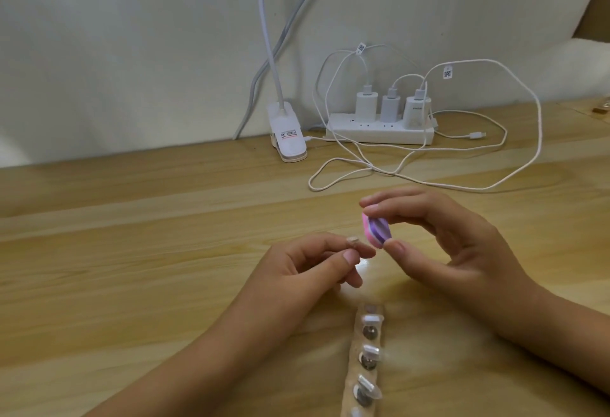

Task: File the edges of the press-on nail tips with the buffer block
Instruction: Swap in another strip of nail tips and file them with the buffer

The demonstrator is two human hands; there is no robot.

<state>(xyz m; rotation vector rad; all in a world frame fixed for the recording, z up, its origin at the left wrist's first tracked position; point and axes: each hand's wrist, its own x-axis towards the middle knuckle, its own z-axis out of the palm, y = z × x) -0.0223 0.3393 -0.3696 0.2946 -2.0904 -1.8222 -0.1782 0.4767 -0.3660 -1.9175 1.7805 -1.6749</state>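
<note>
Frame centre: left hand [297,265] grip pinches clear nail tip [122,240]; right hand [455,235] grip pinches buffer block [378,230], just beside tip, seems apart. I would lay block flat on tip edge, short light strokes, keep tip firm. More tips wait on strip [380,311], bottom centre of tabletop [132,284].

**Hard-to-see bits, fyi**

The nail tip [352,241] pinched in the left hand [313,265] is tiny and mostly hidden in the grip. The right hand [462,245] covers both ends of the buffer block [377,230]. The strip [366,360] at bottom centre is blurry and runs off the bottom edge. The cable tags [361,48] are unreadable.
</note>
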